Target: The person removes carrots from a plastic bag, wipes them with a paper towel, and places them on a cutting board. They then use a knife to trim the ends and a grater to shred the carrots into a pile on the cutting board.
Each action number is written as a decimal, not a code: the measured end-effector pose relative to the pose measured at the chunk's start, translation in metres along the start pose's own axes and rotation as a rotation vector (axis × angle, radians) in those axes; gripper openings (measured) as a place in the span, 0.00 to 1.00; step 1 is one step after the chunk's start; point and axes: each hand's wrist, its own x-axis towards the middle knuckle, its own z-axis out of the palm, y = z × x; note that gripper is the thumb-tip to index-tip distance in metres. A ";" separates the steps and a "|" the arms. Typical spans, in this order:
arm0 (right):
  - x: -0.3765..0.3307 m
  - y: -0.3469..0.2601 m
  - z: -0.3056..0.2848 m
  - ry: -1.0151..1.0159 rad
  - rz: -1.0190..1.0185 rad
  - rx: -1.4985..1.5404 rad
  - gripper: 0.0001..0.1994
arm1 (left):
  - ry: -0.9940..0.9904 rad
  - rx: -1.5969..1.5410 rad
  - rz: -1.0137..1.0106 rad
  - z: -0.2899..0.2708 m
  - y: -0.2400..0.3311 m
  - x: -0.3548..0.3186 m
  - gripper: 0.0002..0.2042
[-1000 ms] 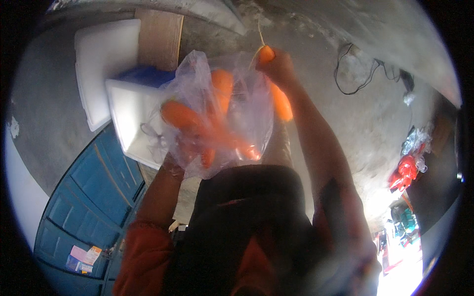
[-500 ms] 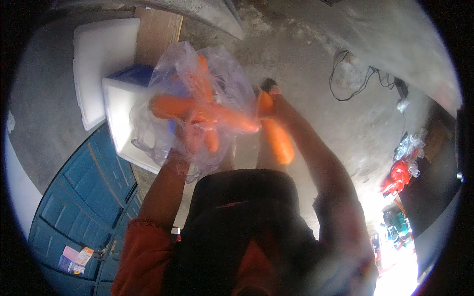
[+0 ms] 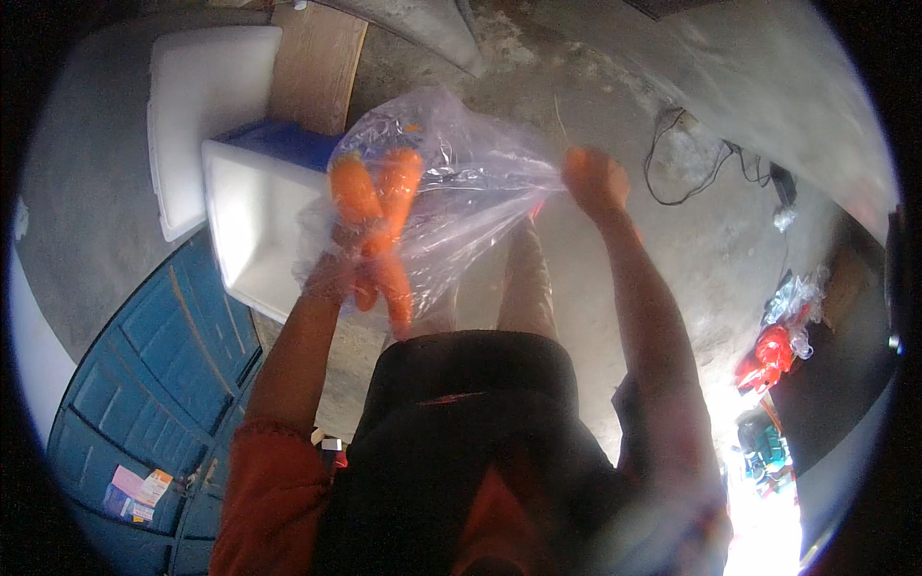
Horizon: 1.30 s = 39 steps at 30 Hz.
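Several orange carrots [image 3: 393, 206] are bunched together at a clear plastic bag [image 3: 471, 158], some crossing each other. My left hand [image 3: 336, 269] is closed around them, with bag film over part of the hand, so I cannot tell whether it grips from within or outside. To the right, my right hand [image 3: 595, 182] is closed in a fist on the bag's gathered edge, and the film is stretched taut between the two hands. A small orange patch shows beside my right wrist, too little to make out.
Left of the bag stands an open white-lined box with a blue side [image 3: 254, 202], its white lid [image 3: 211, 125] beside it. A wooden board [image 3: 315, 67] lies behind. Blue doors [image 3: 158, 374] are at lower left. A black cable [image 3: 663, 187] and red plastic bag [image 3: 766, 360] lie right.
My right hand, earlier blurred beside a carrot, has moved up and right and now pulls the bag's edge. The bag has stretched rightward; the carrots in my left hand have turned more upright.
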 end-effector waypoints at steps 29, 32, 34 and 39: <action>-0.045 -0.082 0.045 0.121 -0.292 0.188 0.07 | -0.175 -0.251 -0.001 0.126 0.042 0.029 0.29; -0.036 -0.073 0.049 0.027 -0.156 0.259 0.12 | -0.232 -0.098 -0.135 0.124 0.031 0.034 0.35; -0.036 -0.070 0.051 0.079 -0.091 0.409 0.10 | -0.165 -0.129 -0.143 0.129 0.024 0.025 0.33; -0.047 -0.057 0.048 -0.039 -0.144 0.799 0.15 | -0.133 -0.056 -0.156 0.123 0.004 0.028 0.28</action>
